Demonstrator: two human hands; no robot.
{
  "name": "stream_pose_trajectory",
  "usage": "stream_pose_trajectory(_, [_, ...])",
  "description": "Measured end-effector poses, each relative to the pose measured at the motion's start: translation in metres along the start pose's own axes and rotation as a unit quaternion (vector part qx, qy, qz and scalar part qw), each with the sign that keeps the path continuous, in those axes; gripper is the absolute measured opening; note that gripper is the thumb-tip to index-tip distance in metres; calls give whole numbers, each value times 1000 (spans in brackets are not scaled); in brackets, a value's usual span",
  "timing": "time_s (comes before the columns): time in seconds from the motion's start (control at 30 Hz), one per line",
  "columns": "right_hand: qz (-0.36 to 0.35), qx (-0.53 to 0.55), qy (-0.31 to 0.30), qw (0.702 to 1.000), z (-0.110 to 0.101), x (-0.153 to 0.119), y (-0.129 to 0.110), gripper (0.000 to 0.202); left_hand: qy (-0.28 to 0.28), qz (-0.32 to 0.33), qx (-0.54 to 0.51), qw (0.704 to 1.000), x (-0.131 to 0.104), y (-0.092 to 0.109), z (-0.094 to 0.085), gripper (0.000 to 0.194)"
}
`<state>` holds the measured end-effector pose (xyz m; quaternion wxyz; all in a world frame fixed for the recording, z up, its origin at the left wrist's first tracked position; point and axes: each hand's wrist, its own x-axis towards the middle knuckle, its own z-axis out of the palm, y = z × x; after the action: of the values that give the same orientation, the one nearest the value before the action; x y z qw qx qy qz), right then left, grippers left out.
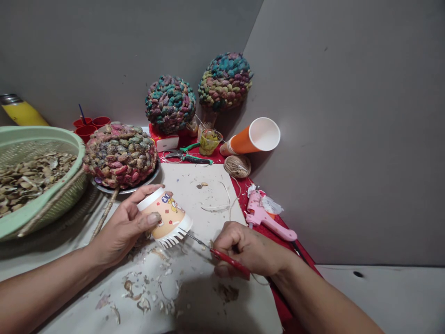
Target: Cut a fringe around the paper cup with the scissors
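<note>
My left hand [120,227] grips a small paper cup [168,208] with a printed cartoon pattern, tilted over the white board [194,185]. A row of slits runs along the cup's lower rim, leaving short strips. In my right hand [245,246] is a pair of red-handled scissors [231,260], its fingers wrapped round the handles. The scissor blades point left and meet the cup's edge by the slits. Bits of shell and scraps lie on the board under the cup.
At left stand a green basket [78,148] of shells and a colourful nutshell-covered ball [120,155] on a metal dish. Two more such balls [170,104] sit behind. Green-handled pliers [196,160], twine [237,165], orange paper cups [241,140] and a pink glue gun [267,215] line the back and right.
</note>
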<state>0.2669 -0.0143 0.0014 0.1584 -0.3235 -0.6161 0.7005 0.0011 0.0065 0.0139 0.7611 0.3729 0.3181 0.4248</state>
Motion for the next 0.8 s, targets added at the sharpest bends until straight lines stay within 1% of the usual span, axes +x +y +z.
stream_pose_trajectory(0.13, [32, 23, -1, 999, 2, -1, -2, 54, 34, 5, 11, 999, 1, 3, 2, 51])
stream_pose_trajectory(0.23, [39, 30, -1, 999, 2, -2, 0, 50, 51, 17, 19, 998, 0, 6, 5, 53])
stream_pose_trajectory(0.37, [33, 30, -5, 999, -1, -3, 4, 54, 55, 22, 25, 998, 0, 9, 8, 54])
stream_pose_trajectory(0.5, [16, 28, -16, 999, -3, -3, 7, 60, 51, 26, 28, 998, 0, 8, 6, 54])
stream_pose_trajectory(0.8, [4, 23, -11, 1000, -1, -2, 2, 61, 60, 29, 33, 997, -2, 7, 6, 53])
